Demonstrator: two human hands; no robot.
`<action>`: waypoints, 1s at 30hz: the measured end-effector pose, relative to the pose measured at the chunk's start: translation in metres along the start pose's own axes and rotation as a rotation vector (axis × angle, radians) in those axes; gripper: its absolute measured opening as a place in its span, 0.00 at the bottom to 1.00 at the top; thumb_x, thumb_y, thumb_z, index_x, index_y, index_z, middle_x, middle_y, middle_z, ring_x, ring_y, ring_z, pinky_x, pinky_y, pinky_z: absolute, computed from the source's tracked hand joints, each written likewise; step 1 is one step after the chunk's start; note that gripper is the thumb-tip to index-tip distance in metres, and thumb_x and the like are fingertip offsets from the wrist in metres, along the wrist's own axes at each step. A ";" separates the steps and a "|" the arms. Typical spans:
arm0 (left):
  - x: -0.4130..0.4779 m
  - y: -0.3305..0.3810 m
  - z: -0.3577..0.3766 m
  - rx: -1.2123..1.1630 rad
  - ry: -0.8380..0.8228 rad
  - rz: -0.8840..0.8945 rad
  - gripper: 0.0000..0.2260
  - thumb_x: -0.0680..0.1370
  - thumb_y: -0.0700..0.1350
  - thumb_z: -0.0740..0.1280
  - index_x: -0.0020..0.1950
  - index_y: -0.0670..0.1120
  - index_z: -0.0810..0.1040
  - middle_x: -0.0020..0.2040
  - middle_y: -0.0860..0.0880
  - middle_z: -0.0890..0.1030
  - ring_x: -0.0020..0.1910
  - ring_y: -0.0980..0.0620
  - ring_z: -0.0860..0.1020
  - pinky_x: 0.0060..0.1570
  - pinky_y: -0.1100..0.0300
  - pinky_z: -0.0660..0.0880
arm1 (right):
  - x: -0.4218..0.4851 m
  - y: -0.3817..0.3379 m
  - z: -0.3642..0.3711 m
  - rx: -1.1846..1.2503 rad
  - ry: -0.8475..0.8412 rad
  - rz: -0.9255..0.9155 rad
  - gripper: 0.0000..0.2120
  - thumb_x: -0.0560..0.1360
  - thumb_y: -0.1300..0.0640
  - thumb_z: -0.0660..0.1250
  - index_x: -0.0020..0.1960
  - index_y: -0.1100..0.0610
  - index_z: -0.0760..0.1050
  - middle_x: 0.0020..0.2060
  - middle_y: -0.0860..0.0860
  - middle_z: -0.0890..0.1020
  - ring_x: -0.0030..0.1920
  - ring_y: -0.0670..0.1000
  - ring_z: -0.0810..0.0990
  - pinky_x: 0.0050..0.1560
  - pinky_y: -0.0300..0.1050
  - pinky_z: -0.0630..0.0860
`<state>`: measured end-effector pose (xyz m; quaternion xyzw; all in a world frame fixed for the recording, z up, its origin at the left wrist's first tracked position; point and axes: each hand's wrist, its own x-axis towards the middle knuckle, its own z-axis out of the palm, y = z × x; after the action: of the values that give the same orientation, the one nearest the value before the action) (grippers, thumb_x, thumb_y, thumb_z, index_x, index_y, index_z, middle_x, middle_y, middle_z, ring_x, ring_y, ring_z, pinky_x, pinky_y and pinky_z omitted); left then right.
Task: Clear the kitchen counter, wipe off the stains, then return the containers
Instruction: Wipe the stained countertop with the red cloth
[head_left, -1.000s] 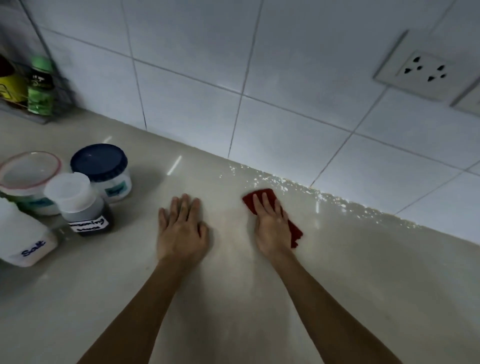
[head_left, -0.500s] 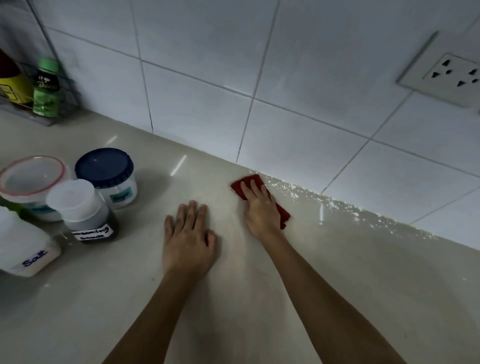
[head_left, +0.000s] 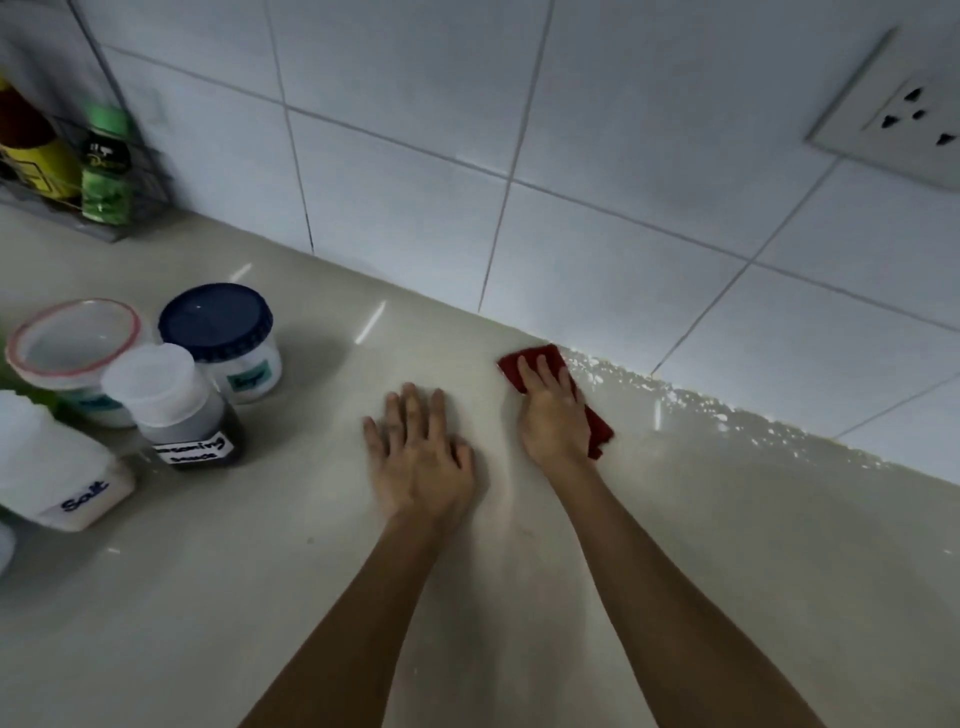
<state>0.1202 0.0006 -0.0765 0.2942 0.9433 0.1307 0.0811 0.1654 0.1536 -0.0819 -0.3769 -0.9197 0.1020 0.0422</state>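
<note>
The wiping stage appears to be under way, with the clearing seemingly done: the middle of the counter is bare, and the four containers stand bunched at the left of the frame, not yet returned. The right hand lies with straight fingers flat on a red cloth, pressing it to the counter just beside the tiled wall, slightly right of centre. The left hand rests palm down on the counter beside it, fingers spread and holding nothing. Pale flecks run along the back edge to the right of the cloth; whether they are stains or glare cannot be told, so that strip probably remains to be wiped.

Of the containers, the blue-lidded jar is opaque white with a teal label too blurred to read. The white-capped jar, labelled as seasoning, shows something dark at its base. The tub with a red-rimmed lid hides its contents. The Salt container looks white throughout. A wire rack at upper left holds bottles.
</note>
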 end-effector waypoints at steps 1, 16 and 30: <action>-0.001 0.004 0.004 0.002 -0.011 0.012 0.28 0.79 0.57 0.45 0.77 0.50 0.40 0.77 0.45 0.40 0.75 0.45 0.37 0.72 0.42 0.37 | 0.003 -0.004 0.002 -0.003 -0.006 -0.037 0.27 0.79 0.60 0.52 0.77 0.48 0.52 0.77 0.50 0.55 0.76 0.56 0.51 0.75 0.53 0.50; 0.000 0.006 0.010 0.033 0.000 0.040 0.29 0.79 0.60 0.44 0.77 0.51 0.39 0.77 0.45 0.40 0.75 0.44 0.38 0.73 0.43 0.38 | -0.016 0.030 -0.006 -0.010 0.016 -0.017 0.28 0.79 0.60 0.52 0.77 0.48 0.51 0.77 0.49 0.53 0.76 0.54 0.50 0.75 0.50 0.47; 0.007 0.064 0.029 0.010 -0.034 0.175 0.27 0.80 0.55 0.46 0.77 0.50 0.43 0.78 0.46 0.42 0.76 0.46 0.39 0.73 0.43 0.39 | -0.027 0.085 -0.019 0.002 0.030 0.043 0.26 0.80 0.59 0.52 0.76 0.47 0.53 0.76 0.48 0.56 0.76 0.52 0.52 0.75 0.50 0.49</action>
<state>0.1554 0.0615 -0.0861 0.3780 0.9131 0.1276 0.0838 0.2455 0.1964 -0.0819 -0.3980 -0.9105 0.0982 0.0541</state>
